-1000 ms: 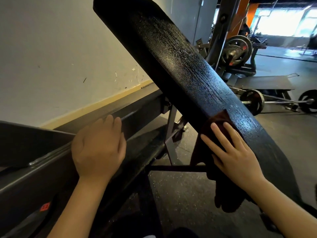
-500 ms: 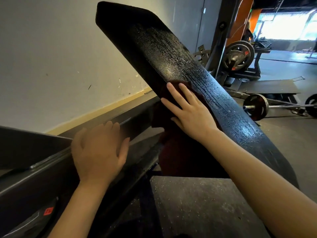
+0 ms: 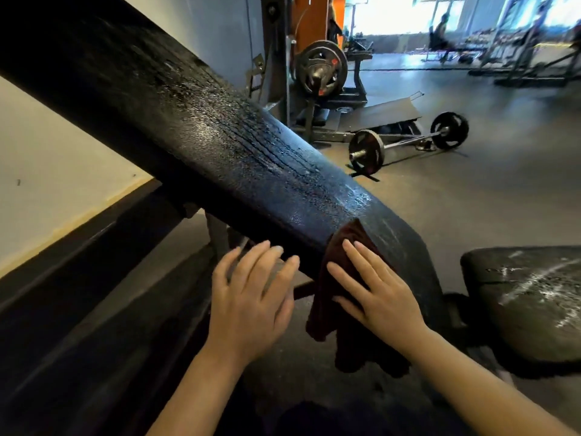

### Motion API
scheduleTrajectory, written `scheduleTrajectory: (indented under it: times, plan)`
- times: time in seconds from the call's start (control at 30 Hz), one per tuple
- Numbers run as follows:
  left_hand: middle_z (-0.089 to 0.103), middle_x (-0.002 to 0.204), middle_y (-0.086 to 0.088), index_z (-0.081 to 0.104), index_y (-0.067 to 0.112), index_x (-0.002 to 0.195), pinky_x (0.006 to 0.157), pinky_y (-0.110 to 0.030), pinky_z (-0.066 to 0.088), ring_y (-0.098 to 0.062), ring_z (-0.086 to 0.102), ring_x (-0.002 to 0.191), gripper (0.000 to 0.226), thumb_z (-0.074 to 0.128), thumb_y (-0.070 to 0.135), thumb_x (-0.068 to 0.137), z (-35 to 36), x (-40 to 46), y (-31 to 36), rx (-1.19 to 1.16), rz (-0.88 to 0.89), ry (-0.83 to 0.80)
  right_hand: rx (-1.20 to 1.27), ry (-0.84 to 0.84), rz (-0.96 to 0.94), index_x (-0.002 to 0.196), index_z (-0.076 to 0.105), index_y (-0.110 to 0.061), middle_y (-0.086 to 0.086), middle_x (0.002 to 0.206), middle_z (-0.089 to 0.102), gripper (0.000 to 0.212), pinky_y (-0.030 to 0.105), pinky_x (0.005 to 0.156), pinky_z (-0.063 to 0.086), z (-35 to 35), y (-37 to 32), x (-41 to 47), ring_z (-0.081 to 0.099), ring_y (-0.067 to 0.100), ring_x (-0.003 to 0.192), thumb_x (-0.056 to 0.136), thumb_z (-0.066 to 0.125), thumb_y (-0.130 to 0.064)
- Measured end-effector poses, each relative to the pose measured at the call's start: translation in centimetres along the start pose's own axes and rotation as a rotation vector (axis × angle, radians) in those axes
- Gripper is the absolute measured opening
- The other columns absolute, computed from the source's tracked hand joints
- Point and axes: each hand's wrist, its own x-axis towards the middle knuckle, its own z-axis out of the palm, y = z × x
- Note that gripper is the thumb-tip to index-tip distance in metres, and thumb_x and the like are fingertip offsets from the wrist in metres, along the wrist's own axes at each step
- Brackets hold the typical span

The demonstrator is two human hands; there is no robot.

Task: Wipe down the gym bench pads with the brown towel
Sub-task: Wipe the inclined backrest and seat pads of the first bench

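Note:
A long black back pad [image 3: 201,146] slants from upper left down to lower right, its top wet and shiny. The brown towel [image 3: 344,247] is draped over the pad's lower end and hangs off the near edge. My right hand [image 3: 377,291] presses flat on the towel with fingers spread. My left hand [image 3: 251,297] hovers just left of it, fingers straight, fingertips at the pad's near edge; whether they touch it is unclear. The black seat pad [image 3: 528,297], streaked with white marks, lies at the lower right.
A dark frame rail [image 3: 94,278] runs along the pale wall on the left. A loaded barbell [image 3: 408,143] lies on the grey floor behind the bench. A rack with weight plates [image 3: 320,70] stands further back. A person sits far off by the windows.
My right hand slid the towel from the upper middle of the pad down to its lower end. My left hand left the frame rail and moved right, close to the pad's edge.

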Motion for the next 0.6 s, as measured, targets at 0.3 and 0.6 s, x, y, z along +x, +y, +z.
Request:
scheduleTrajectory:
  times: [0.3,0.6]
  plan:
    - [0.070,0.121,-0.005,0.073,0.017,0.116,0.106,-0.044,0.032,-0.023,0.052,0.125,0.035,0.046,0.032,0.097,8.2,5.4,5.6,-0.057,0.197,0.016,0.104,-0.144,0.301,0.144,0.039,-0.019,0.011,0.154,0.034,0.051,0.051,0.104,0.047,-1.3,2.9,-11.1,0.034,0.029,0.142,0.100,0.049,-0.044]
    - [0.071,0.122,0.001,0.075,0.020,0.114,0.105,-0.040,0.031,-0.022,0.055,0.123,0.033,0.049,0.029,0.095,9.3,5.0,6.4,-0.018,0.120,0.117,0.374,-0.111,1.132,0.155,0.024,-0.027,-0.010,0.160,0.023,0.068,0.035,0.123,0.012,-2.2,-1.1,-8.6,0.011,0.008,0.150,0.096,0.016,-0.061]
